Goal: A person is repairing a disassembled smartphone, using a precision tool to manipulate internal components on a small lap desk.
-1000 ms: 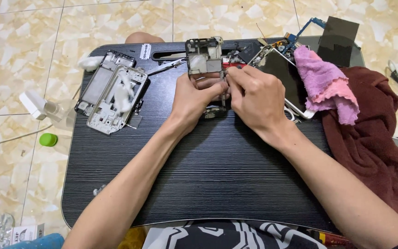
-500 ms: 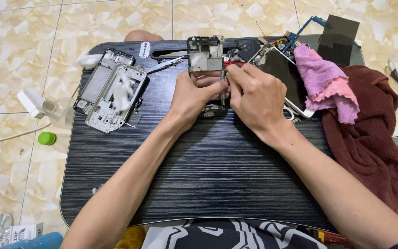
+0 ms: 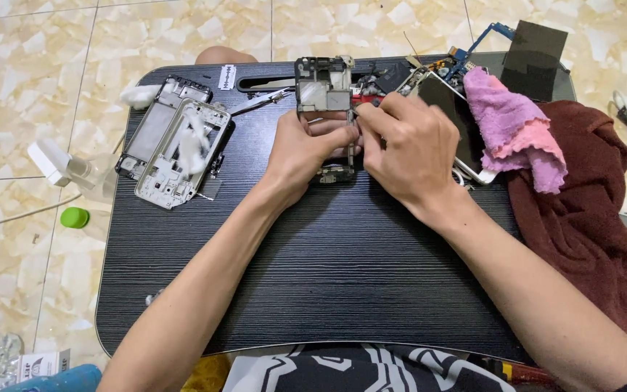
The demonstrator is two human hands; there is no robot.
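Metal phone frame (image 3: 322,87) upright, long axis away from person, left hand (image 3: 305,149) and right hand (image 3: 408,145) both gripping it

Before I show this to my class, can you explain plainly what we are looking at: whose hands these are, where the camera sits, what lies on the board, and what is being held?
There is no machine here. A person works with two bare hands, and the single picture comes from a camera worn on that person's head, looking down.

The left hand grips a small metal phone frame and holds it upright. The right hand is closed on a thin tool at the frame's edge; the tool is mostly hidden, so I cannot tell its kind.

Both work over a black lap desk on a tiled floor. On its left lie two more phone frames, one on the other, with tweezers nearby. On its right lie a phone, a pink cloth and a dark red towel. A green cap sits on the floor.
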